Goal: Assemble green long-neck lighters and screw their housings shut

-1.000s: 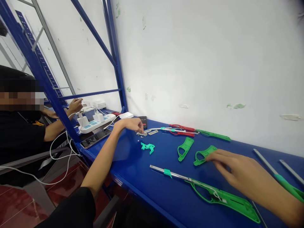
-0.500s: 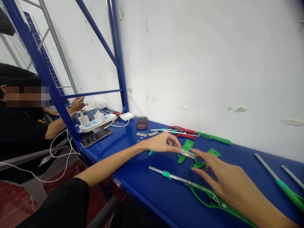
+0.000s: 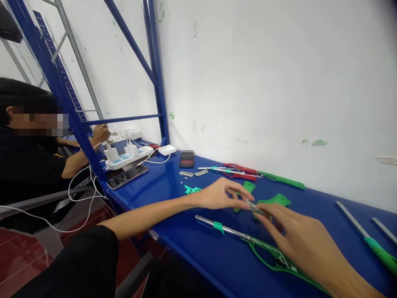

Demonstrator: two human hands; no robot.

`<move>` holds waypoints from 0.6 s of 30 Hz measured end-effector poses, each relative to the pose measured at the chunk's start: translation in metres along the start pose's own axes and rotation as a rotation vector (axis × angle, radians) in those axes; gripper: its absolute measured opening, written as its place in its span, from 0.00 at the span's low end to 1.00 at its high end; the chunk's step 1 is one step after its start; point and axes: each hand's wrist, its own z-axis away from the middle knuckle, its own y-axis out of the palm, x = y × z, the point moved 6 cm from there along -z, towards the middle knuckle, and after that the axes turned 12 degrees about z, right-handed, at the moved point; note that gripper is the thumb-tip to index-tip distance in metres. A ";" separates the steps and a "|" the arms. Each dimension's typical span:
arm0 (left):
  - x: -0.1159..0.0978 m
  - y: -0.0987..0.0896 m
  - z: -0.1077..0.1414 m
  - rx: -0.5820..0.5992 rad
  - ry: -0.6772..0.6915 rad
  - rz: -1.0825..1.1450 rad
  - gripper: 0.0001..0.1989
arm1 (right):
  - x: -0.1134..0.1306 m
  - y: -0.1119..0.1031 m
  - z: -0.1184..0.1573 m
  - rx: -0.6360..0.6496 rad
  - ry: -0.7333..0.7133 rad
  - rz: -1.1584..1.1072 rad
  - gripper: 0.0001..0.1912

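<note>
Between my hands, above the blue table, is a small clear lighter fuel tank [image 3: 257, 209], tilted down to the right. My left hand [image 3: 221, 194] pinches its left end with thumb and fingertips. Thumb and fingers of my right hand [image 3: 305, 238] close on the other end and partly cover it. Below lies an opened long-reach lighter [image 3: 263, 245] with a green half-shell, a metal tube and a white wire; my right hand hides part of its handle. Green handle shells [image 3: 279, 200] rest just behind my hands.
Two more clear tanks [image 3: 201, 172] and teal plastic pieces [image 3: 191, 190] lie to the left. Red and green lighter parts [image 3: 240, 169] line the wall. Other lighters [image 3: 369, 240] are at right. A phone [image 3: 127, 177] and power strip [image 3: 130, 158] sit near a co-worker [image 3: 27, 161].
Both hands have shifted slightly right and down with the tank, which now tilts more steeply. My right thumb and fingers have closed in on its right end.
</note>
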 end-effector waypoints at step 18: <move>0.038 -0.186 0.059 -0.110 -0.671 -0.682 0.19 | -0.005 -0.006 -0.001 0.028 0.038 -0.041 0.20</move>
